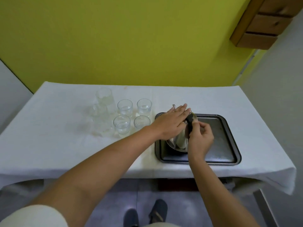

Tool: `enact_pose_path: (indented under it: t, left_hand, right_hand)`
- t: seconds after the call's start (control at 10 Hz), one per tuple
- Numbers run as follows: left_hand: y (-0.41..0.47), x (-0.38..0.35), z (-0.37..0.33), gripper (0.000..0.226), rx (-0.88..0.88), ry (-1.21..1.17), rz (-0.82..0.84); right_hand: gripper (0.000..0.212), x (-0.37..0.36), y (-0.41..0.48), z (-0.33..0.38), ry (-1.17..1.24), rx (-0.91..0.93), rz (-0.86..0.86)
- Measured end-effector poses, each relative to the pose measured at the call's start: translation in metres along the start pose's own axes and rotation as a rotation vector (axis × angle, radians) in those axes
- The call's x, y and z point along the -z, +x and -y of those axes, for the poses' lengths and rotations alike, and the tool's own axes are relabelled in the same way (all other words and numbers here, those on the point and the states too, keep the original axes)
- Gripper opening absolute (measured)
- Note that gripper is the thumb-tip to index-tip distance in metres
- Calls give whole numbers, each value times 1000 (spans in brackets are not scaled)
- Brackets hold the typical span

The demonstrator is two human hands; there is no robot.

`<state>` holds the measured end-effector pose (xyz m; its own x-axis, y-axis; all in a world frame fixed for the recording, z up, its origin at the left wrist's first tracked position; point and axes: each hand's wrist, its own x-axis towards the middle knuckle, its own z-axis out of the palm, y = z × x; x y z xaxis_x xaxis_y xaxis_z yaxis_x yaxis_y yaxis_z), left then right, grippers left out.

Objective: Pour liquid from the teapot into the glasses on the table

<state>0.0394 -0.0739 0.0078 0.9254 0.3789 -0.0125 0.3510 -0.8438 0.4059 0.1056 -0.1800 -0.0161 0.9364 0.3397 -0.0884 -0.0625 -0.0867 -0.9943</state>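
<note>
Steel teapot (179,141) on tray (218,128): right hand (199,138) grips its handle, left hand (170,122) lies flat on top; lifting toward glasses (132,117) comes next.

glasses (131,115) crowd left, tray (221,136) right half bare

Teapot (179,141): metal, silver-grey, w/ dark handle (190,124) on top, thin spout tip (173,106) at far-left side. It sits on left part of the dark tray, mostly hidden, so its shape is hard to tell; it looks tilted.

Glasses: four short clear ones in a 2x2 group left of the teapot, all upright: far-left (125,107), far-right (144,106), near-left (121,124), near-right (142,122). Each seems to hold some clear liquid. Two taller clear glasses stand further left, one behind (105,99), one in front (100,119), close together.
</note>
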Motion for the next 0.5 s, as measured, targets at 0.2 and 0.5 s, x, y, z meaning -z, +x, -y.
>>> enact_pose_path:
  t: [0.2,0.5]
  left_hand:
    - [-12,-14,10,63,-126,118,-4]
    - [-38,-13,18,59,-18,84,-65]
  right_hand:
    - [12,2,-26,-23,20,-36,36]
    - [14,4,-42,-22,-154,22,57]
